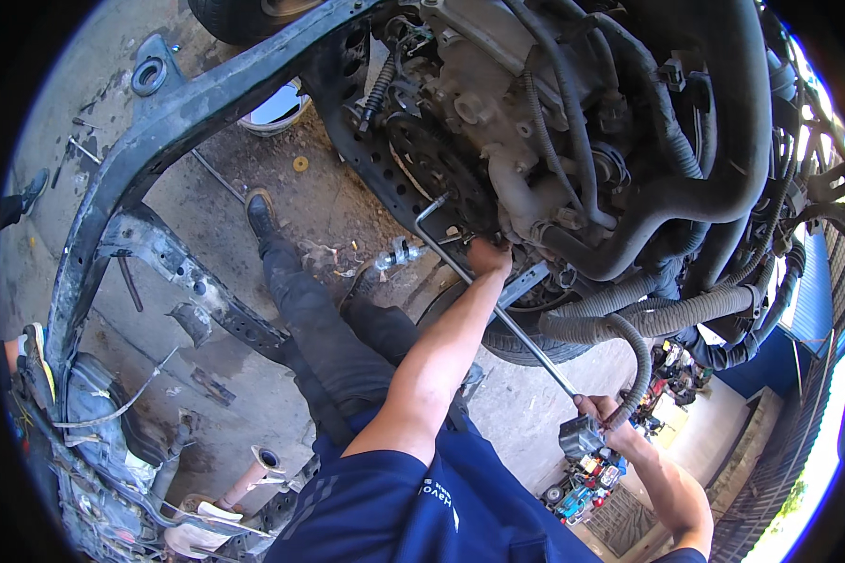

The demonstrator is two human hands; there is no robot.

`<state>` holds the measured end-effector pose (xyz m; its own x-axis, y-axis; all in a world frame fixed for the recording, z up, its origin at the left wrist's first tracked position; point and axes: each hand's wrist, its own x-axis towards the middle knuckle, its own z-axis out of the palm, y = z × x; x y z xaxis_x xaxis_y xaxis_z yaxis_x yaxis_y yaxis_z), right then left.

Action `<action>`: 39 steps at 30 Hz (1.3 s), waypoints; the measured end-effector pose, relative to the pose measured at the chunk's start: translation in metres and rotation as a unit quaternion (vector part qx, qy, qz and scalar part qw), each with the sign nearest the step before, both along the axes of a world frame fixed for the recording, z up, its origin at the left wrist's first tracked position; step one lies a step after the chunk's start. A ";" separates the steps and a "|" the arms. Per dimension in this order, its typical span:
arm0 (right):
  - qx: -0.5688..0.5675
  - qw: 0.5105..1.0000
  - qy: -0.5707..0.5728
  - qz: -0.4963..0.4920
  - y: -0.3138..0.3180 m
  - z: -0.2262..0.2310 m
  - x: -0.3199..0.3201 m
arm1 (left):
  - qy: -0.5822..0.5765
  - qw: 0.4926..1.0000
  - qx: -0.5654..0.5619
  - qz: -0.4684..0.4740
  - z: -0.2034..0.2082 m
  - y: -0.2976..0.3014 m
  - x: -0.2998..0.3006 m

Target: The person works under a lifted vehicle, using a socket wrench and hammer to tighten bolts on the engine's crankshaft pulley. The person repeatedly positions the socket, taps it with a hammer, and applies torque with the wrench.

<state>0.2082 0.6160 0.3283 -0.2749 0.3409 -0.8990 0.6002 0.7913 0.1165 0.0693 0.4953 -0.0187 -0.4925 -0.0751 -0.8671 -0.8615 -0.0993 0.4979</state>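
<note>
My right hand [607,414] is closed round the lower end of a long metal L-shaped wrench [544,359]. The wrench slants up to the left, passes my left forearm, and bends near a dark toothed wheel [422,155] on the front of the engine [483,89]. At the low front of the engine, beside the frame rail, my left hand [489,255] reaches in; its fingers are mostly hidden among the parts. A black boxy part [582,437] sits just below my right hand, close to a ribbed hose [640,371].
A bent steel chassis frame [113,169] curves round the left. Thick black hoses [714,202] cover the engine's right. On the floor lie a plastic bottle [397,254], a yellow ring [300,164] and loose tools. A bucket [274,111] stands beyond the frame. Another person's shoe [35,190] shows far left.
</note>
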 end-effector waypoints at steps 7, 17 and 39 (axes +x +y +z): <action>-0.015 0.999 0.021 0.018 -0.022 0.006 -0.016 | 0.020 0.989 0.011 0.147 0.012 0.001 0.005; 0.036 0.999 -0.030 -0.014 0.004 -0.006 -0.006 | 0.113 0.993 0.023 0.017 0.047 -0.059 0.007; -0.177 0.953 0.086 0.230 -0.075 -0.041 0.024 | -0.073 0.965 0.218 -0.127 0.153 -0.246 0.162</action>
